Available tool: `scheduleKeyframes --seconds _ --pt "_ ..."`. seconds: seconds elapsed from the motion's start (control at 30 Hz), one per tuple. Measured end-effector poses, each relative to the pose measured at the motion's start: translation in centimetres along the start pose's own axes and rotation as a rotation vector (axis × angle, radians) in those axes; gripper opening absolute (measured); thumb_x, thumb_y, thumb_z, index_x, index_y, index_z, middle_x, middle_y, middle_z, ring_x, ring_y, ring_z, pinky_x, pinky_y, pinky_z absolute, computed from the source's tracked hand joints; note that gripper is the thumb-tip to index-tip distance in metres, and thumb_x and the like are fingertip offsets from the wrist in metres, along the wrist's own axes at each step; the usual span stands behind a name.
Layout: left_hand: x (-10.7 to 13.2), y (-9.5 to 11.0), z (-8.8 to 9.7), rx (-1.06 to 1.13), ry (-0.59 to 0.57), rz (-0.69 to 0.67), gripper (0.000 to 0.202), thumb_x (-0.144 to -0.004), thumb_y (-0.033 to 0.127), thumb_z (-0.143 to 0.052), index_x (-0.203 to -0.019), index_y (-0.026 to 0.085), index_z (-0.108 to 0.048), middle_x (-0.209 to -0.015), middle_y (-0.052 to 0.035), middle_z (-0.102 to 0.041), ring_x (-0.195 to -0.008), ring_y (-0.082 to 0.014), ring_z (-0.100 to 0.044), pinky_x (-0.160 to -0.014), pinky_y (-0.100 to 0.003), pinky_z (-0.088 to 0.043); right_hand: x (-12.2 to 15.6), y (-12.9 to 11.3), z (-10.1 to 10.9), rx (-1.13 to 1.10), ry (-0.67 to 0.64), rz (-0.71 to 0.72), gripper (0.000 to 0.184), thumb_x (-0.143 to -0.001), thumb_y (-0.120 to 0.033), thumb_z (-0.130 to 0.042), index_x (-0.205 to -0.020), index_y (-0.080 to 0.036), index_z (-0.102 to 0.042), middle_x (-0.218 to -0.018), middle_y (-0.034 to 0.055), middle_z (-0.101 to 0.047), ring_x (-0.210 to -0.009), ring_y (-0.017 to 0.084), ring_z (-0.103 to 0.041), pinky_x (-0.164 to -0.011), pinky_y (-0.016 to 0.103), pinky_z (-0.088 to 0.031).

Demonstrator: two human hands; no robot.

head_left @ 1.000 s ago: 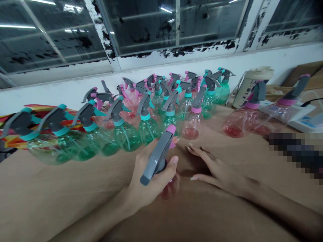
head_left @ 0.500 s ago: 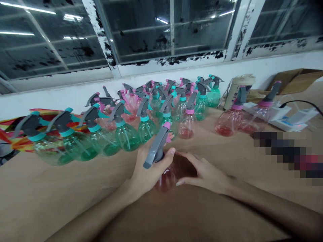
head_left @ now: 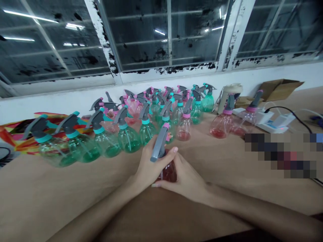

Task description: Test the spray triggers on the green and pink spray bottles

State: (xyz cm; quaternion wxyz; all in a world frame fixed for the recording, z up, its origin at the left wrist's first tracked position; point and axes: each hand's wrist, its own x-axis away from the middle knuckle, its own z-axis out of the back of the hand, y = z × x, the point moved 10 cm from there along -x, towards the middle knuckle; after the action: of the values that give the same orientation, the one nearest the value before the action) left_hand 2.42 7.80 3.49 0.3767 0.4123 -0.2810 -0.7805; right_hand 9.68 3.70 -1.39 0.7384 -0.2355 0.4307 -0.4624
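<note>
A pink spray bottle [head_left: 169, 173] with a grey trigger head and pink nozzle stands in front of me, held between both hands. My left hand [head_left: 148, 161] is wrapped round its neck just under the spray head, thumb across the near side. Lower down, my right hand [head_left: 188, 174] clasps the bottle's body from the right, its thumb across the front near the base. The pink collar is hidden by my fingers. Just beyond stand a green spray bottle [head_left: 147, 132] and another pink spray bottle [head_left: 184, 129].
A row of green spray bottles [head_left: 108, 146] stretches left, beside a colourful cloth [head_left: 20, 134]. More bottles crowd towards the wall. To the right are two pink bottles [head_left: 221, 126], a power strip [head_left: 272, 126], a jug [head_left: 230, 92] and a cardboard box [head_left: 281, 89].
My right hand has moved left and closed round the bottle's body; before, it was apart with fingers spread. My left hand keeps its hold. The view has shifted slightly.
</note>
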Motion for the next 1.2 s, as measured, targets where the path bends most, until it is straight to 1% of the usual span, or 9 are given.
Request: scheduleKeyframes --seconds 0.2,0.33,0.43,0.57,0.7,0.9,1.0,1.07,1.2 --pt "-0.2 -0.6 -0.6 0.068 -0.113 -0.121 0.047 -0.081 0.043 -0.056 -0.123 0.024 -0.049 -0.105 -0.0068 -0.063 -0.087 -0.0213 -0.062 -0.080 -0.036 -0.051 -0.2 0.5 0.4 0.080 0.013 -0.026 0.068 -0.065 -0.052 -0.071 -0.118 -0.018 -0.045 -0.109 0.0116 -0.059 -0.100 0.028 -0.058 -0.084 0.045 -0.050" --pt "-0.2 -2.3 -1.5 0.096 -0.171 -0.216 0.053 -0.086 0.052 -0.043 -0.127 0.019 -0.043 -0.122 -0.0119 -0.057 -0.110 -0.0255 -0.056 -0.094 -0.041 -0.044 -0.3 1.4 1.5 0.087 0.033 -0.019 0.066 -0.067 -0.048 -0.070 -0.121 -0.021 -0.043 -0.113 0.0113 -0.058 -0.105 0.029 -0.056 -0.086 0.047 -0.048" --pt "0.0 -3.8 -1.9 -0.008 -0.176 -0.218 0.050 -0.091 0.048 -0.037 -0.129 0.016 -0.040 -0.131 -0.0144 -0.051 -0.119 -0.0255 -0.050 -0.100 -0.042 -0.040 0.1 2.8 3.0 0.075 0.080 -0.023 0.066 -0.069 -0.049 -0.069 -0.124 -0.022 -0.042 -0.119 0.0109 -0.056 -0.111 0.028 -0.054 -0.092 0.047 -0.046" --pt "0.5 -4.9 -2.6 -0.160 -0.215 -0.163 0.037 -0.094 0.037 -0.040 -0.126 0.020 -0.047 -0.126 -0.0106 -0.055 -0.119 -0.0242 -0.050 -0.101 -0.044 -0.038 1.1 5.5 5.6 0.092 0.131 -0.078 0.064 -0.073 -0.050 -0.065 -0.125 -0.022 -0.040 -0.122 0.0118 -0.055 -0.113 0.028 -0.054 -0.094 0.048 -0.045" --pt "1.0 -5.0 -3.9 -0.283 -0.266 -0.166 0.035 -0.091 0.033 -0.046 -0.125 0.023 -0.048 -0.124 -0.0075 -0.057 -0.117 -0.0242 -0.050 -0.101 -0.046 -0.038 2.5 8.3 9.5 0.188 0.226 -0.140 0.075 -0.073 -0.052 -0.065 -0.131 -0.019 -0.030 -0.127 0.0159 -0.053 -0.116 0.032 -0.053 -0.094 0.051 -0.044" --pt "1.0 -6.1 -5.0 -0.417 -0.295 -0.175 0.034 -0.089 0.029 -0.049 -0.122 0.020 -0.049 -0.117 -0.0077 -0.060 -0.110 -0.0238 -0.055 -0.095 -0.042 -0.044 4.0 12.1 15.1 0.362 0.363 -0.230 0.075 -0.071 -0.057 -0.064 -0.127 -0.018 -0.034 -0.120 0.0186 -0.057 -0.105 0.036 -0.058 -0.083 0.052 -0.049" --pt "1.0 -6.2 -5.2 -0.464 -0.308 -0.186 0.031 -0.089 0.027 -0.049 -0.120 0.021 -0.049 -0.116 -0.0059 -0.061 -0.109 -0.0225 -0.057 -0.094 -0.041 -0.046 3.4 12.5 16.8 0.506 0.352 -0.214 0.069 -0.071 -0.062 -0.059 -0.121 -0.019 -0.042 -0.110 0.0152 -0.060 -0.098 0.035 -0.060 -0.078 0.051 -0.049" --pt "1.0 -6.3 -5.3 -0.487 -0.315 -0.190 0.031 -0.089 0.026 -0.048 -0.120 0.022 -0.049 -0.116 -0.0049 -0.061 -0.108 -0.0217 -0.058 -0.094 -0.040 -0.046 2.6 11.9 17.6 0.673 0.353 -0.189 0.068 -0.071 -0.067 -0.055 -0.115 -0.016 -0.049 -0.107 0.0168 -0.059 -0.101 0.037 -0.057 -0.081 0.053 -0.047" --pt "0.9 -6.4 -5.4 -0.520 -0.318 -0.188 0.030 -0.089 0.025 -0.048 -0.119 0.020 -0.051 -0.117 -0.0061 -0.061 -0.109 -0.0225 -0.058 -0.094 -0.041 -0.046 0.8 10.9 17.8 0.825 0.310 -0.165 0.071 -0.073 -0.071 -0.047 -0.119 -0.015 -0.049 -0.116 0.0195 -0.054 -0.107 0.037 -0.053 -0.078 0.050 -0.048"
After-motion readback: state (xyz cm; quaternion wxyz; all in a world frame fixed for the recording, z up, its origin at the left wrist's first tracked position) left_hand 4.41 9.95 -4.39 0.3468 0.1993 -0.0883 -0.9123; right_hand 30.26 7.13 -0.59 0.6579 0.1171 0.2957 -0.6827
